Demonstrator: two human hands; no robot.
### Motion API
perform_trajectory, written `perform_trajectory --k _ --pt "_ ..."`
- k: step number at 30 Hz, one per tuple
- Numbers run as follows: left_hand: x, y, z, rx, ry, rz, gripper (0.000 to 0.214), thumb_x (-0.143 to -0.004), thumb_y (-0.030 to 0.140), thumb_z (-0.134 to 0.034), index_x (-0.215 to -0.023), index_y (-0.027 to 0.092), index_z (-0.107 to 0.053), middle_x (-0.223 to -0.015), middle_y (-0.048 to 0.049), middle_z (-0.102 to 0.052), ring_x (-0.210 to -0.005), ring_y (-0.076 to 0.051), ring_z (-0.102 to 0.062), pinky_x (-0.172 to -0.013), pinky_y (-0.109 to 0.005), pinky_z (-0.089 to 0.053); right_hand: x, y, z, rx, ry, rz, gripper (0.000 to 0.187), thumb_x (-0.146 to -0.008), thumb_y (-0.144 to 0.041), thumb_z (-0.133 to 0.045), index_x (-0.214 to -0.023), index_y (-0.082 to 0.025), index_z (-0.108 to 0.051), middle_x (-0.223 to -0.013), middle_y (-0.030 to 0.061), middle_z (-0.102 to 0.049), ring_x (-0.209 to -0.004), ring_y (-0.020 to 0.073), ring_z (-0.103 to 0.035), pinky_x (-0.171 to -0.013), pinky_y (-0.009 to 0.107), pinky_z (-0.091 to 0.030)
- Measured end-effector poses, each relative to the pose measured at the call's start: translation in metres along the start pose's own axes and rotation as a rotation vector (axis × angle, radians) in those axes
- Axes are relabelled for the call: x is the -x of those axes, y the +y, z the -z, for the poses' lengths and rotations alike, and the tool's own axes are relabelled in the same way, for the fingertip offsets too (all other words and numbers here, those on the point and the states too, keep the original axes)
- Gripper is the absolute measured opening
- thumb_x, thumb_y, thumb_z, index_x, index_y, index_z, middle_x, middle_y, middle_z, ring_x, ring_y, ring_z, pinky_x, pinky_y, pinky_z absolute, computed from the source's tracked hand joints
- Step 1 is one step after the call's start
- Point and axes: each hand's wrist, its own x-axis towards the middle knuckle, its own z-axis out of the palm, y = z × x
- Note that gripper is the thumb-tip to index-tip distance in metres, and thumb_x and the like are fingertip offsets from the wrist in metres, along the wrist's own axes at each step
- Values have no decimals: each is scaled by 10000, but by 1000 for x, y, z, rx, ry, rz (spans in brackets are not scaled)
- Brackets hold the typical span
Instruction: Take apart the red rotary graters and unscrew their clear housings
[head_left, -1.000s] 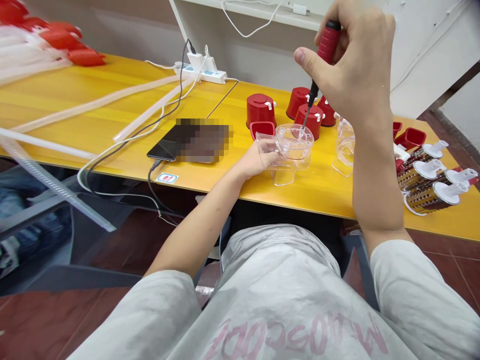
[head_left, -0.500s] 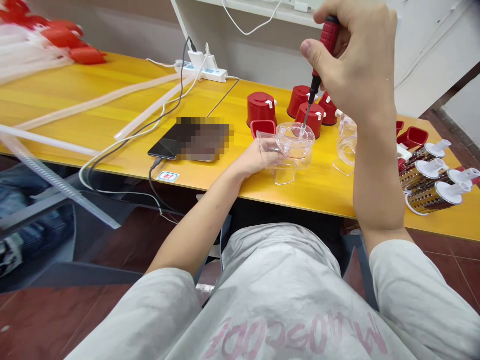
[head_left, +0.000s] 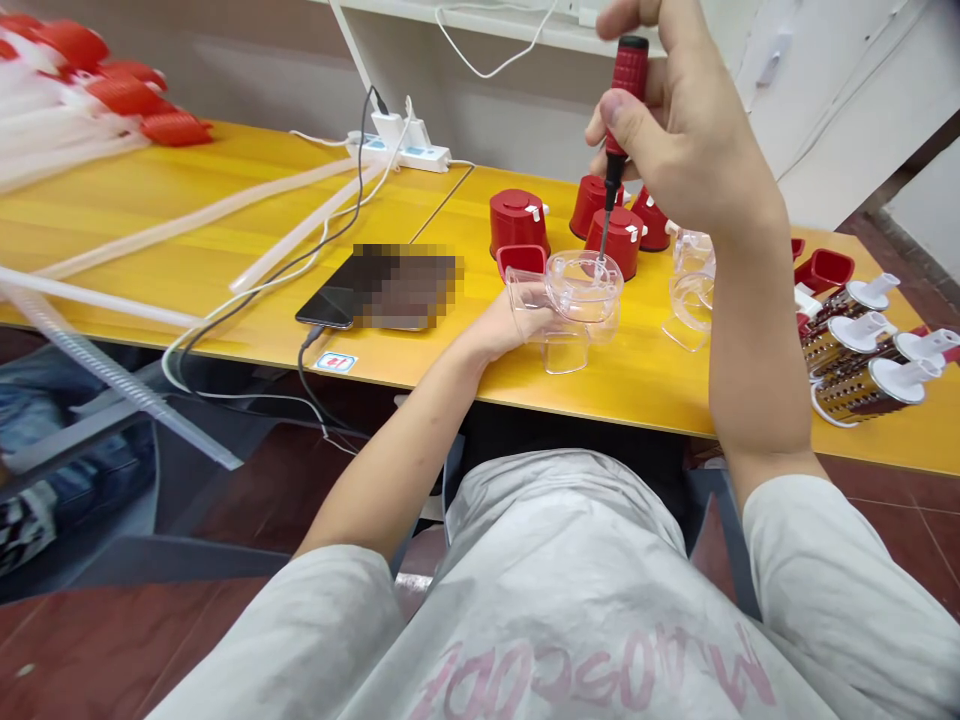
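red cups [head_left: 519, 220] crowd just behind the clear housing [head_left: 581, 300], with clear parts [head_left: 690, 295] and drums [head_left: 844, 395] to its right and the screwdriver [head_left: 611, 185] upright over it. left, a phone [head_left: 334, 297] and cables [head_left: 247, 292] lie near; bare table [head_left: 645, 385] runs along the near edge.

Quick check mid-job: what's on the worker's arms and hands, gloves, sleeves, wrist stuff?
Left hand and right hand are ungloved, no rings, watch or bands visible. Forearms are uncovered; short pale grey sleeves end near the elbows, on a T-shirt with pink lettering.
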Motion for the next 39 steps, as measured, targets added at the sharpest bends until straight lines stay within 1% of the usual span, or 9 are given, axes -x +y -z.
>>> perform_trajectory --k 2,6,12,17,20,26,30,33,39 --pt "0 0 -1 -13 2 -16 600 -612 429 -1087 -1127 162 -932 -1230 -158 -928 -1152 -375 -878 -1041 -501 -724 -1 0 2 24 16 27 155 -1063 -332 -753 -1184 -307 -660 -980 -42 -697 -862 154 -752 -816 310 -719" --pt "2 4 -2 -31 -5 -28 581 -626 432 -1079 -1123 165 -942 -1216 -152 -930 -1158 -380 -875 -1048 -499 -720 -3 -4 10 156 131 89 123 -965 -286 -903 -1042 -279 -808 -923 -27 -709 -835 153 -680 -798 307 -653" --pt "5 9 -5 -2 -38 -9 573 -649 439 -1088 -1138 175 -949 -1206 -140 -937 -1132 -345 -883 -1043 -455 -712 1 -8 14 13 73 62 492 -900 -52 -760 -1308 -321 -810 -1116 -49 -835 -1068 160 -843 -906 310 -744" --pt "5 8 -5 -14 -38 -30 544 -681 444 -1064 -1137 174 -946 -1220 -142 -935 -1146 -357 -886 -1047 -474 -721 3 -12 14 167 66 72 307 -1026 -182 -781 -1298 -292 -872 -1161 -17 -855 -954 172 -839 -980 373 -759" --pt "5 8 -5 -24 -41 -44 545 -680 448 -1062 -1134 170 -944 -1250 -150 -931 -1182 -371 -880 -1080 -493 -715 2 -10 15 313 150 60 268 -951 -179 -925 -1189 -302 -911 -1100 -28 -836 -841 161 -784 -926 376 -736" --pt "6 10 -5 -1 -55 -5 588 -665 421 -1065 -1183 172 -938 -1233 -142 -935 -1152 -354 -885 -1091 -492 -704 1 -6 19 8 60 87 503 -961 -69 -735 -1403 -305 -774 -1421 -46 -823 -1208 162 -843 -971 318 -740" --pt "5 9 -5 4 -38 -10 580 -649 429 -1077 -1151 172 -943 -1228 -142 -936 -1149 -346 -882 -1062 -464 -707 1 -9 15 86 71 69 281 -1023 -203 -788 -1266 -316 -872 -1216 -46 -864 -1077 165 -845 -949 320 -735" --pt "5 9 -6 5 -43 -13 578 -654 432 -1080 -1153 175 -942 -1221 -138 -937 -1137 -343 -886 -1066 -470 -711 -1 -7 12 149 197 64 273 -918 -170 -908 -1171 -269 -931 -1028 -19 -851 -860 153 -765 -824 316 -706" --pt "6 11 -6 -4 -40 -21 565 -675 428 -1069 -1160 169 -939 -1224 -149 -933 -1157 -365 -886 -1071 -500 -720 2 -3 15 -21 76 69 453 -959 -100 -766 -1395 -208 -816 -1265 -16 -860 -1196 172 -858 -1039 340 -759"
